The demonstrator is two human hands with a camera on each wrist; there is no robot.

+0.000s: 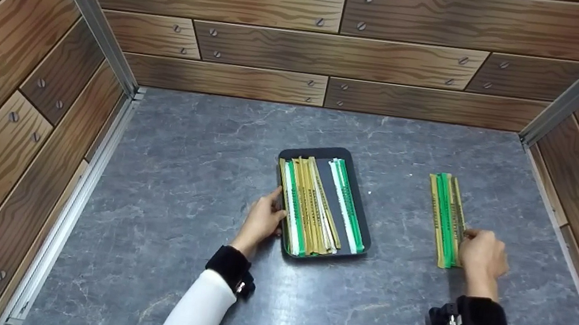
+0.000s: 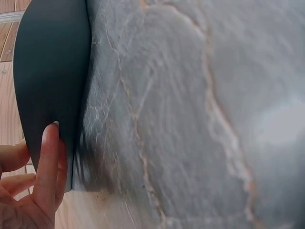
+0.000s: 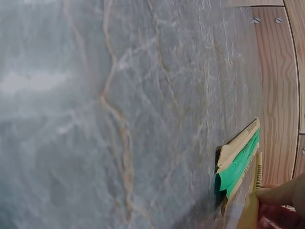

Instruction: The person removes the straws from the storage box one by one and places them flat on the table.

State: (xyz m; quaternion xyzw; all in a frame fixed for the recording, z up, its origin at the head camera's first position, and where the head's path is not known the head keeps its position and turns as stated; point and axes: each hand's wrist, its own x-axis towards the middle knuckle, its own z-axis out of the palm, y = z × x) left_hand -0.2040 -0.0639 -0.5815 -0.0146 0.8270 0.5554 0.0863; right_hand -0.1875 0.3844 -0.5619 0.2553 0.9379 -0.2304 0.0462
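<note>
A dark shallow tray (image 1: 319,152) sits mid-table, holding several long narrow paper packets, tan ones (image 1: 311,210) and white-and-green ones (image 1: 347,209). My left hand (image 1: 261,217) grips the tray's left side; in the left wrist view its fingers (image 2: 49,148) lie against the outer wall, the thumb at the rim. To the right of the tray, a small group of packets lies on the table, with a green packet (image 1: 444,219) between tan ones. From that group's right edge my right hand (image 1: 484,258) pinches a tan packet (image 3: 250,210), tilted up beside the others. The right palm is hidden.
The grey marbled tabletop (image 1: 182,171) is bounded by wood-patterned panels (image 1: 255,82) at the back and both sides. Metal corner posts (image 1: 101,20) stand at the back corners. Black bands with small cameras sit on both wrists.
</note>
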